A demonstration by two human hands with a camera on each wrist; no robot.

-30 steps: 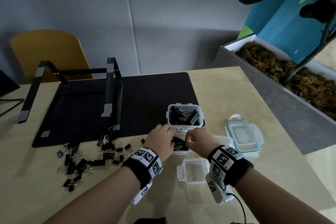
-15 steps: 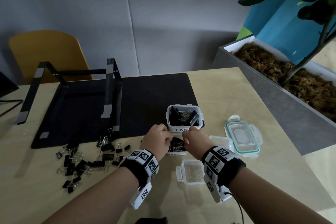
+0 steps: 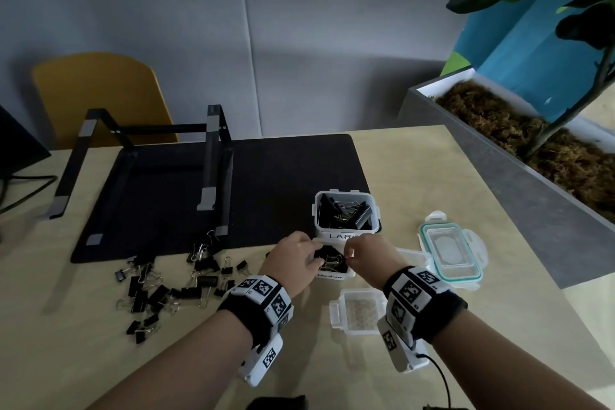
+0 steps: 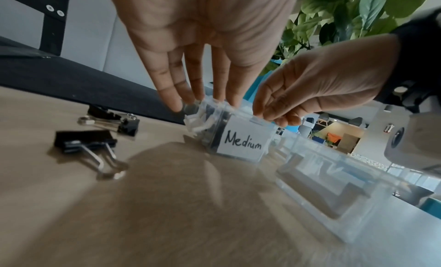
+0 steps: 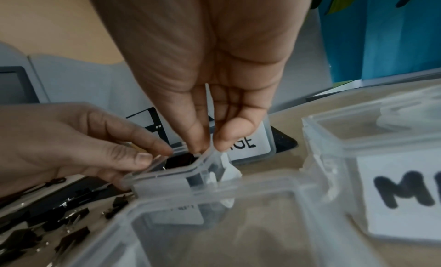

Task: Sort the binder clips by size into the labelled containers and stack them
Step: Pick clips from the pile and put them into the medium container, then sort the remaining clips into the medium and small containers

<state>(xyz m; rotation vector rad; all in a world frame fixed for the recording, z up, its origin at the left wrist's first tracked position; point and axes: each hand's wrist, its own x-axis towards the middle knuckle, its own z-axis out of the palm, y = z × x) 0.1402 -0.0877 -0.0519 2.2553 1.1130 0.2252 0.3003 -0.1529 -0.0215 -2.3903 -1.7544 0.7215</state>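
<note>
The clear Medium container (image 3: pixel 333 273) (image 4: pixel 243 142) stands on the table just in front of the LARGE container (image 3: pixel 374 210), both holding black binder clips. My left hand (image 3: pixel 311 256) (image 4: pixel 203 103) holds the Medium container's left rim with thumb and fingers. At the right corner of that rim (image 5: pixel 203 158), my right hand (image 3: pixel 347 251) (image 5: pixel 207 148) pinches between thumb and forefinger. Several loose binder clips (image 3: pixel 166 289) lie scattered to the left; one big clip (image 4: pixel 83 142) is near my left wrist.
An empty small clear container (image 3: pixel 357 309) sits under my right wrist. A teal-sealed lid (image 3: pixel 451 250) and another clear box (image 3: pixel 414 256) lie to the right. Behind are a black mat (image 3: pixel 283 176), a black stand (image 3: pixel 213 160), a planter (image 3: pixel 515 176) and a yellow chair (image 3: pixel 100 93).
Both hands have stayed at the Medium container; they have parted slightly, so its open top shows more between them.
</note>
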